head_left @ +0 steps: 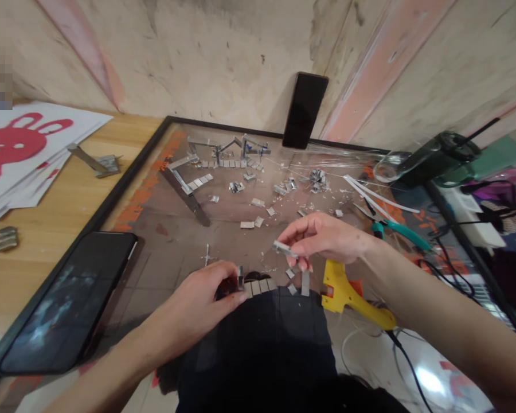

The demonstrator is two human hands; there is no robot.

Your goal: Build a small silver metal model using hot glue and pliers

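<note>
Pinching a small silvery piece (pixel 282 248) between thumb and fingers, the right hand (pixel 320 236) is held just beyond the yellow glue gun (pixel 355 302) in the head view. The left hand (pixel 208 291), well left of the glue gun, closes narrowly on the left end of a row of grey tiles (pixel 261 286), where a bit stands upright at the fingertips. That row lies left of the glue gun, and a loose grey strip (pixel 305 283) lies just beside it on the left. Farther beyond the glue gun are a heap of metallic scraps (pixel 318 180) and a dark phone (pixel 306 110) leaning on the wall (pixel 223 63). Teal-handled pliers (pixel 407 234) lie beyond it to the right.
</note>
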